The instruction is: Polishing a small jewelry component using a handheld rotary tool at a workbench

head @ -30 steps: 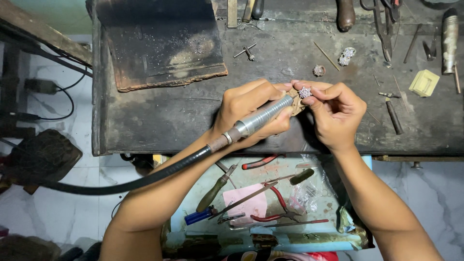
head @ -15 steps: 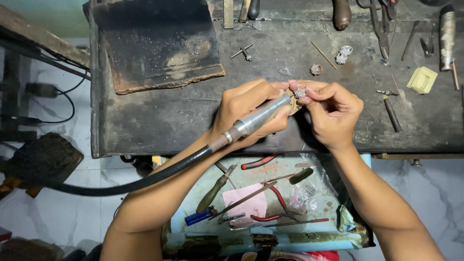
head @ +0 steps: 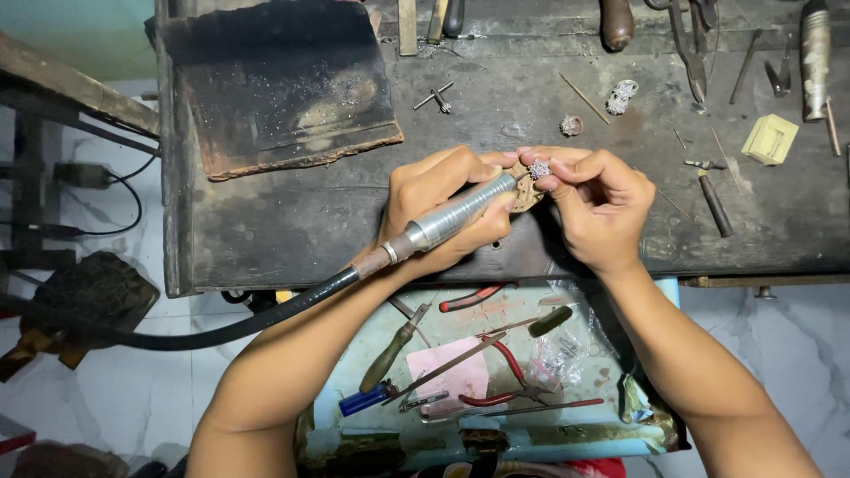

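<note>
My left hand [head: 440, 202] grips a silver rotary handpiece [head: 453, 215] with a black flexible shaft [head: 221, 332] trailing off to the left. Its tip meets a small sparkly silver jewellery piece [head: 538, 168], which my right hand [head: 595, 205] pinches between thumb and fingers. Both hands rest at the front edge of a dark, worn workbench [head: 292, 230], over a small wooden bench peg that they largely hide.
A dark worn pad [head: 279, 84] lies at the bench's back left. Small silver pieces [head: 622, 96], a yellow block [head: 768, 139], pliers and hand tools are scattered at the back right. Below the bench, a blue tray [head: 425, 323] holds red-handled pliers, a screwdriver and tweezers.
The hands, handpiece and jewellery piece hold nearly the same pose. Only the view shifts slightly.
</note>
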